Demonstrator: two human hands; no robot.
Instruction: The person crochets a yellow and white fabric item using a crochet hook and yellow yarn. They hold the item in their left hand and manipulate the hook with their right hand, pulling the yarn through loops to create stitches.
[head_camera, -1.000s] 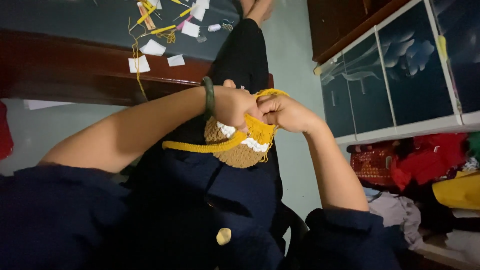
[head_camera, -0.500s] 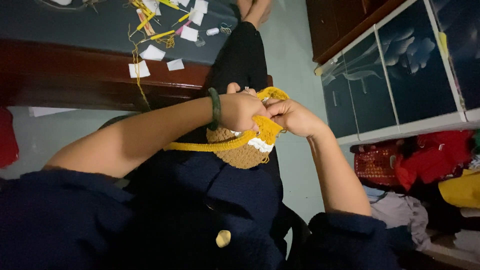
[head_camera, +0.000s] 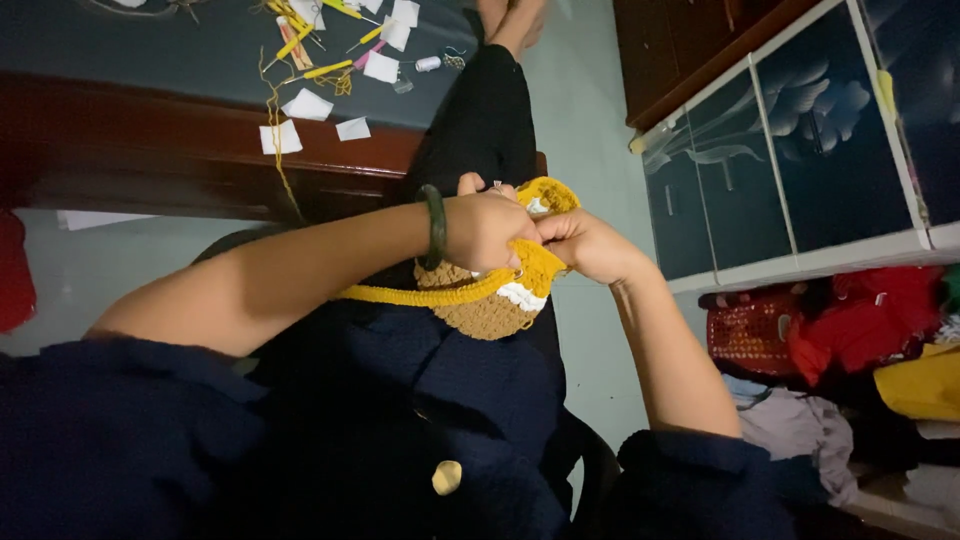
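Observation:
A crocheted piece (head_camera: 495, 312) in yellow, white and tan lies on my lap against my dark blue top. A long yellow crocheted strap (head_camera: 400, 296) runs from it to the left under my forearm. My left hand (head_camera: 488, 230), with a dark green bangle (head_camera: 433, 227) at the wrist, grips the yellow upper edge of the piece. My right hand (head_camera: 585, 245) pinches the same yellow edge from the right, its fingertips meeting the left hand's. The part of the piece between the fingers is hidden.
A dark wooden table (head_camera: 150, 160) stands at the upper left, with white paper slips (head_camera: 305, 105), yellow tools (head_camera: 325, 70) and a trailing yellow yarn. A glass-door cabinet (head_camera: 800, 150) is at the right, with a red basket (head_camera: 745, 335) and piled clothes (head_camera: 880, 370) below.
Both hands stay on the crocheted piece with only small finger movements. The view has shifted slightly, so the hands sit a little lower in the frame.

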